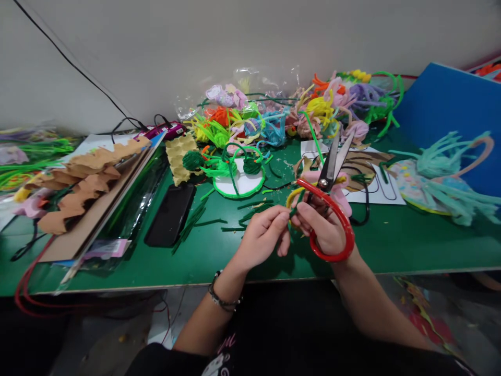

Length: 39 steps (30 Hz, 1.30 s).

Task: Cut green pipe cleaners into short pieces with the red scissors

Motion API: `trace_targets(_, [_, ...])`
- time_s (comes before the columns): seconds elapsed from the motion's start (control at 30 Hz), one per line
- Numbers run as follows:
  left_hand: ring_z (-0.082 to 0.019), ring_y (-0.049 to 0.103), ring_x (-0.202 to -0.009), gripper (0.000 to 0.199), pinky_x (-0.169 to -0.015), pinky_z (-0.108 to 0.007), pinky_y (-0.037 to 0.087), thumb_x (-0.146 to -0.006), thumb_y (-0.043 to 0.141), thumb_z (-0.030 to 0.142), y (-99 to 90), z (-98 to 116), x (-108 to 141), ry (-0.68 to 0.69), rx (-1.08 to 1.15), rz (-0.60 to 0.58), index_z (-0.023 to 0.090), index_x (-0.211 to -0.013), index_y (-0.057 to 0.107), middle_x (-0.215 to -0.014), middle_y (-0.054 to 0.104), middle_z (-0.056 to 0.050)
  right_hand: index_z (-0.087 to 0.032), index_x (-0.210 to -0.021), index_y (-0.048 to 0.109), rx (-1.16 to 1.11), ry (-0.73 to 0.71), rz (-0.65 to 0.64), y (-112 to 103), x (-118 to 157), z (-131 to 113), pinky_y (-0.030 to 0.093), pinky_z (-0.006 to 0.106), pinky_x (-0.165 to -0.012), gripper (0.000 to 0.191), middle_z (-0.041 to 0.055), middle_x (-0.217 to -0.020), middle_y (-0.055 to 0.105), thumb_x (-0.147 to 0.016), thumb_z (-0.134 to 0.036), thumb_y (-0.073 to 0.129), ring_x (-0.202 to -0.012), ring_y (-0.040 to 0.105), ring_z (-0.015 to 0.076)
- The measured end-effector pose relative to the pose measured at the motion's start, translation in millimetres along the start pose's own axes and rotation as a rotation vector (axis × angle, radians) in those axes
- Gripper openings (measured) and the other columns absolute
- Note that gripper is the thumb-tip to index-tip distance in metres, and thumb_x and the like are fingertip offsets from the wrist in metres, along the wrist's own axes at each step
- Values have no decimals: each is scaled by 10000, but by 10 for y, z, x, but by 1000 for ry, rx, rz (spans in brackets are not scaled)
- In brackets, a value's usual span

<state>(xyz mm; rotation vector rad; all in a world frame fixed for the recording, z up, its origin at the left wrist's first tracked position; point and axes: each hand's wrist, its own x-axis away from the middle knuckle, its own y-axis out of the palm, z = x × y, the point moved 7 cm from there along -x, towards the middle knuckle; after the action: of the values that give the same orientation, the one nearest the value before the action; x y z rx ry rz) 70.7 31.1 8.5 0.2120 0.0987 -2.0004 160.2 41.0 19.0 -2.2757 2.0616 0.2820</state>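
Observation:
My right hand point(320, 227) holds scissors point(347, 232) with red handles, their blades parted and pointing up, away from me. Close beside it, my left hand point(264, 232) is closed in a pinch on a short dark green pipe cleaner point(296, 204). The fingers of both hands nearly meet there, and my right fingertips partly hide the piece. A yellow strand point(293, 198) curves just behind my fingers. Beyond my left hand lies a white disc point(247, 179) edged with bright green pipe cleaner, with green tufts and dark green balls on it. Cut green pieces point(254, 211) are scattered nearby.
A black phone point(170, 215) lies left of the hands, near cardboard strips point(78, 193) and clear plastic packets. Colourful pipe-cleaner bundles point(235, 122) are heaped along the wall. A pale turquoise tufted piece point(442, 177) and a blue board point(450, 115) are at right on the green table point(391, 245).

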Motion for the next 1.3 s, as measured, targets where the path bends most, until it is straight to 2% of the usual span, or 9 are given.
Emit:
trace_targets(0.07, [-44, 415, -306, 329, -366, -154, 345, -861, 342, 389, -35, 40, -10, 51, -123, 44, 140, -804, 550, -383, 447, 75, -201, -683, 463, 53, -15, 41, -17, -10, -32, 294, 194, -327, 179, -82, -434, 401, -765, -349, 520, -352, 359, 52])
trace_targets(0.2, [-88, 534, -517, 218, -544, -209, 412, -849, 418, 265, -98, 183, 0, 235, -649, 206, 152, -744, 572, -546, 586, 12, -202, -608, 442, 295, -96, 192, -48, -10, -185, 319, 210, -356, 233, -65, -453, 390, -739, -363, 547, -379, 361, 57])
trace_targets(0.3, [-97, 529, -523, 260, -562, -225, 401, -864, 380, 231, -58, 194, 12, 280, -857, 210, 158, -701, 569, -557, 603, 8, -208, -551, 412, 398, -135, 223, -22, -8, -255, 340, 225, -379, 295, -46, -477, 394, -744, -391, 539, -402, 363, 67])
trace_targets(0.37, [-91, 512, -481, 267, -532, -216, 399, -873, 356, 232, -67, 178, 25, 274, -845, 234, 156, -733, 570, -524, 588, 15, -213, -563, 401, 388, -136, 223, -21, -16, -233, 340, 232, -386, 302, -40, -491, 398, -767, -413, 499, -408, 371, 75])
trace_targets(0.47, [-92, 520, -465, 241, -507, -204, 416, -877, 344, 247, -128, 156, 52, 257, -756, 320, 139, -950, 546, -511, 579, 25, -214, -658, 419, 377, -146, 186, -30, -33, -136, 342, 241, -403, 276, -29, -541, 436, -796, -452, 419, -434, 408, 91])
trace_targets(0.63, [-94, 553, -490, 332, -517, -199, 446, -881, 333, 278, -185, 132, 72, 237, -737, 391, 143, -1158, 455, -558, 609, 25, -199, -863, 432, 662, -73, -9, 24, -13, 98, 374, 254, -477, 234, -21, -602, 511, -781, -419, 434, -507, 492, 127])
trace_targets(0.8, [-81, 536, -485, 356, -527, -200, 444, -882, 327, 294, -190, 193, 100, 285, -869, 460, 120, -1138, 502, -713, 671, -30, -202, -846, 408, 809, -81, -42, 69, 47, 117, 337, 251, -459, 271, -28, -554, 489, -772, -463, 404, -470, 469, 139])
trace_targets(0.97, [-76, 508, -473, 362, -520, -198, 430, -886, 323, 296, -179, 265, 135, 369, -979, 518, 113, -1107, 544, -724, 681, -37, -206, -838, 400, 828, -100, -98, 137, 73, 133, 335, 248, -458, 286, -22, -571, 491, -788, -487, 381, -484, 485, 147])
trace_targets(1.3, [-65, 442, -412, 311, -484, -194, 363, -874, 380, 243, -104, 352, 187, 541, -1130, 533, 93, -1031, 602, -556, 643, -10, -197, -867, 427, 817, -150, -165, 166, 92, 143, 399, 295, -524, 346, 43, -711, 549, -827, -507, 280, -614, 547, 194])
